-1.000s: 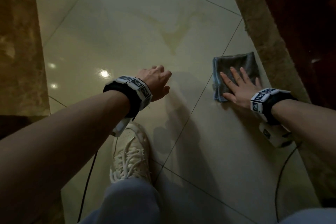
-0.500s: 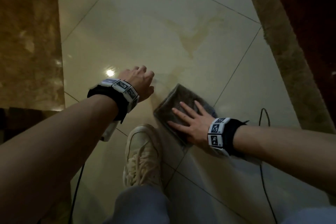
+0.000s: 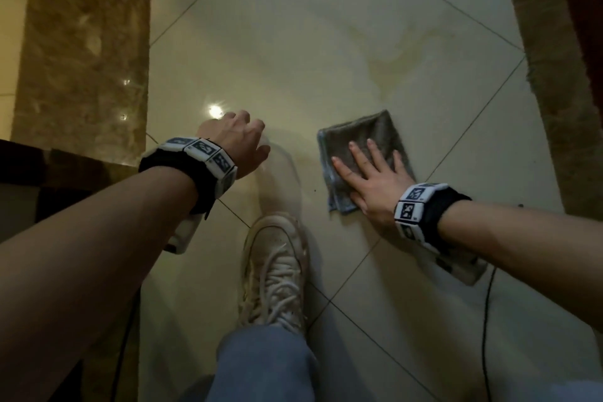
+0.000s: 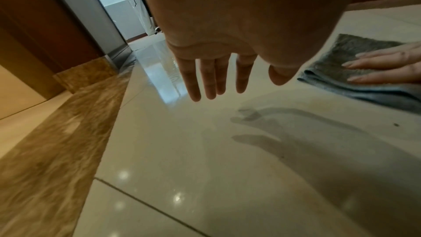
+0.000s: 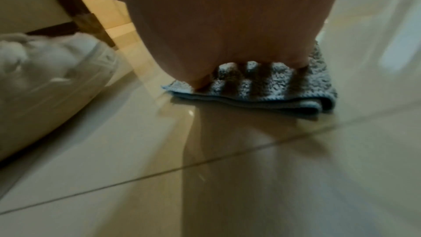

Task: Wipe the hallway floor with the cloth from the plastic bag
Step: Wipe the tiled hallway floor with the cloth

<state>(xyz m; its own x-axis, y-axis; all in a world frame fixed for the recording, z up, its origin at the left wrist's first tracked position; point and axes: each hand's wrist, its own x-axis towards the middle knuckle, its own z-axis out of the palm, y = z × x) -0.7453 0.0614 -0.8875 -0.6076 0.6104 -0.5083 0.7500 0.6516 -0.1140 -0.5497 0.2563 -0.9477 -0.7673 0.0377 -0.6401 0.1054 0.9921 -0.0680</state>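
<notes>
A folded grey cloth [image 3: 362,137] lies flat on the glossy cream floor tiles [image 3: 293,42]. My right hand [image 3: 368,170] presses on it with straight, spread fingers; the right wrist view shows the cloth [image 5: 268,91] under those fingers. My left hand [image 3: 238,140] hovers above the floor to the left of the cloth, holding nothing. In the left wrist view its fingers [image 4: 212,77] hang straight and relaxed, with the cloth [image 4: 355,71] off to the right.
My white sneaker [image 3: 277,268] and jeans leg [image 3: 261,365] sit just below the hands. A brown marble border [image 3: 85,42] runs along the left, another [image 3: 548,75] along the right beside a dark wooden wall. Cables [image 3: 486,320] trail from both wrists.
My right hand swept the cloth left toward the sneaker, then back to the right and away from it. The left hand stayed hovering in about the same spot.
</notes>
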